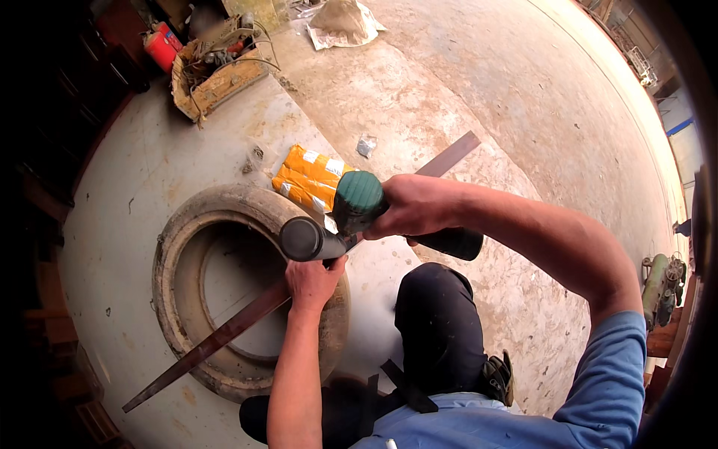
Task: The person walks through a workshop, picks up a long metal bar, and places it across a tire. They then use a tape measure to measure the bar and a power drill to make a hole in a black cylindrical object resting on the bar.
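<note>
A long, flat brown bar [217, 339] lies slantwise over an old tyre [173, 307], its far end sticking out past my right forearm. My left hand [313, 284] is closed round the bar near its middle, over the tyre's right side. Wrapped round a green and black power tool [359, 196], my right hand [410, 203] holds it above the bar. A round black end [301, 239] of what seems to be the same tool rises right beside my left fingers. Where the tool meets the bar is mostly hidden by the tool and my hands.
Just beyond the tyre is an orange taped package [308, 176]. A small silvery scrap [366, 146] lies farther off. At the back left stand a wooden tray of tools [224, 86] and a red container [161, 49]. A pale sack [344, 24] sits at the back. My bent knee [437, 307] is close by.
</note>
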A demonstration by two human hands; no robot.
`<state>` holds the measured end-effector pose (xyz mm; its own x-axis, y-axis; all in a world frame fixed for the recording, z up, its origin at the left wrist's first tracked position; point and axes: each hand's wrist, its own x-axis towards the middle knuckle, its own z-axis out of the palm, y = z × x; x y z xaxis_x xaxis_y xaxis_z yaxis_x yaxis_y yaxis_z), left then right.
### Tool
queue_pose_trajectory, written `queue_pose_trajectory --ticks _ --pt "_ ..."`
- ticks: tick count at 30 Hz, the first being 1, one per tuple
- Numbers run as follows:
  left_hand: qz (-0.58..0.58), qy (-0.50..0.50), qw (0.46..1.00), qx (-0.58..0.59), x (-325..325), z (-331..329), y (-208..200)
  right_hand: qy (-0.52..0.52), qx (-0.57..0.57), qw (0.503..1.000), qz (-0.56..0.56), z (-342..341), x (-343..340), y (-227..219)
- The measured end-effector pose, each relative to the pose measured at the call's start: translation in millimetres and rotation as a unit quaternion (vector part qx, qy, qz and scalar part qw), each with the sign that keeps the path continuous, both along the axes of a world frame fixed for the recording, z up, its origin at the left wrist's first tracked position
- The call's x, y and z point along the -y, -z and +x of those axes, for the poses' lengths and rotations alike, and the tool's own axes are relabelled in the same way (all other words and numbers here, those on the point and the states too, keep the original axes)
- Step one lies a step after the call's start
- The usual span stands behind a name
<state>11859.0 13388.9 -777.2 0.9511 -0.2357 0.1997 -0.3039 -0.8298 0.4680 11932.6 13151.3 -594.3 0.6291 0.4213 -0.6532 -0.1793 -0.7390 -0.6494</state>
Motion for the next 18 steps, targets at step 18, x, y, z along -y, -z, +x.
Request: queue_pose_trajectory --ticks 18 --pt "-0.02 -0.018 0.999 0.027 0.3 -0.7 2.9 -0.016 0.014 1.0 -0.02 3.5 -9.5 -4.0"
